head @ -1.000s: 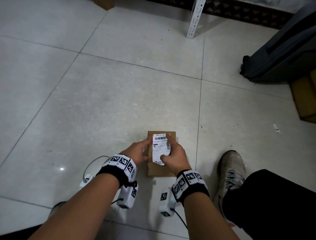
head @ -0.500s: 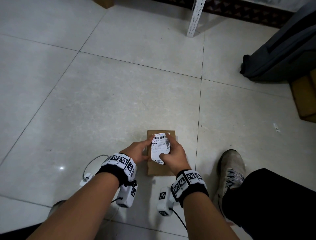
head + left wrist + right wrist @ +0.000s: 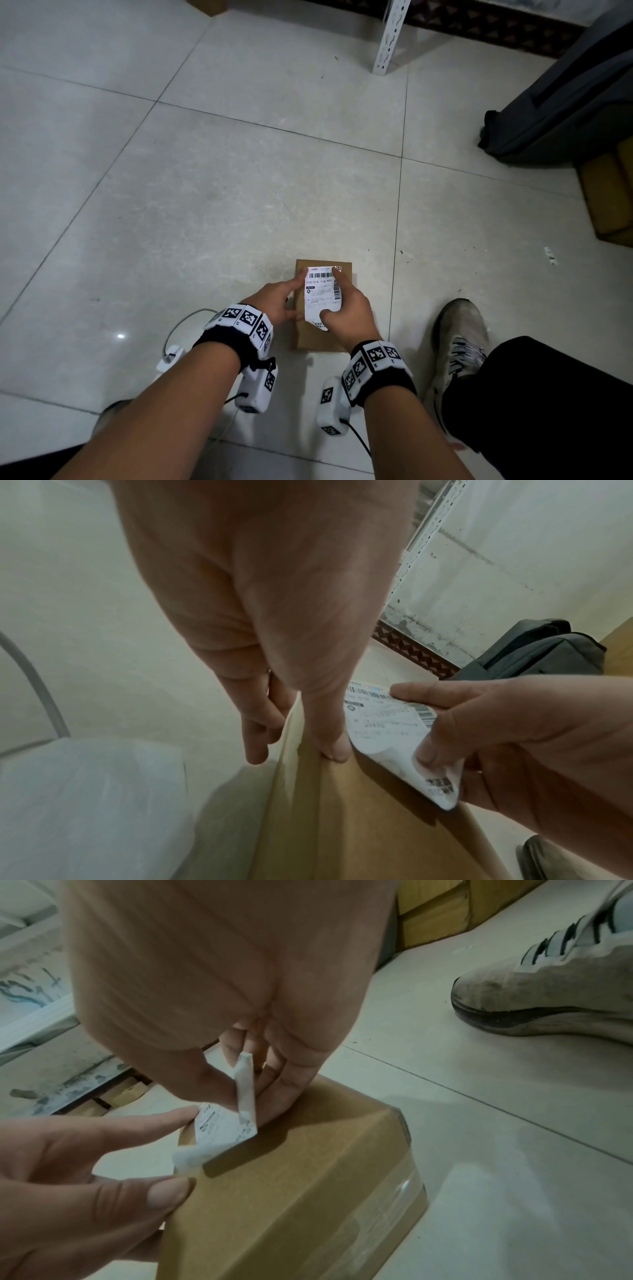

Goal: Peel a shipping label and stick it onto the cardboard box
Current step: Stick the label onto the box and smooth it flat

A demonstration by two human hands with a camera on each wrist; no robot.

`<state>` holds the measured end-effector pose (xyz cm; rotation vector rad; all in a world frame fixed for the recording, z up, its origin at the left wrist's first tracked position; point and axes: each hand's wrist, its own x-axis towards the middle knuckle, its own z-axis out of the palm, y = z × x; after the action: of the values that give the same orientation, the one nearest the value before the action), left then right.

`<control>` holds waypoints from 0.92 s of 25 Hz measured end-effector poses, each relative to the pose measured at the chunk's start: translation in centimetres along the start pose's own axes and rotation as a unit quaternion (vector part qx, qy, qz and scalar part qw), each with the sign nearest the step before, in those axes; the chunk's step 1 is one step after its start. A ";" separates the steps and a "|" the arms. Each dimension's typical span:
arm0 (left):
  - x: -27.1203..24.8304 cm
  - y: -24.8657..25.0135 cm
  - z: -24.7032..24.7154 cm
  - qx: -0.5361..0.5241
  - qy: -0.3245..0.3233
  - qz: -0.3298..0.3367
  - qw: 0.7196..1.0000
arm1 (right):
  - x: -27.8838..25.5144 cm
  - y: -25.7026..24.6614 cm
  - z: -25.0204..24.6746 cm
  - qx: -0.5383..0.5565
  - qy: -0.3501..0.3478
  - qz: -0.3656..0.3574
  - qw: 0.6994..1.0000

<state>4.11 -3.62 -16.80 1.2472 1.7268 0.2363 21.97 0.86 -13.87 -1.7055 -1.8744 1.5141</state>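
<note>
Low in the centre of the head view lie 1 cardboard box (image 3: 323,339) and 1 shipping label (image 3: 321,295), with 2 hands on them. The box is plain brown, closed, flat on the pale tiled floor (image 3: 205,205), with clear tape along its side in the right wrist view. The label is white, with 1 barcode across its far end and another down its right edge; the line below the top barcode reads roughly "010-010-110-431", the smaller print too fine to read. It lies over the box top, its near end curled up off the cardboard. The right hand (image 3: 346,310) pinches the label, thumb on the printed face and index finger stretched to the far corner. The left hand (image 3: 277,303) has a fingertip on the label's far left corner and its thumb on the box top, fingers extended rather than curled. At lower right stands 1 grey shoe (image 3: 460,337); at upper right, 1 dark bag (image 3: 561,113).
</note>
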 end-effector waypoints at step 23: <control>-0.3 0.5 0.0 0.037 -0.040 0.026 0.998 | -0.2 -0.6 0.8 0.048 -0.001 0.000 0.999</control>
<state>4.43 -3.59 -16.30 1.3395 1.6483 0.1523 21.15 0.36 -13.69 -1.6623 -1.7714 1.5802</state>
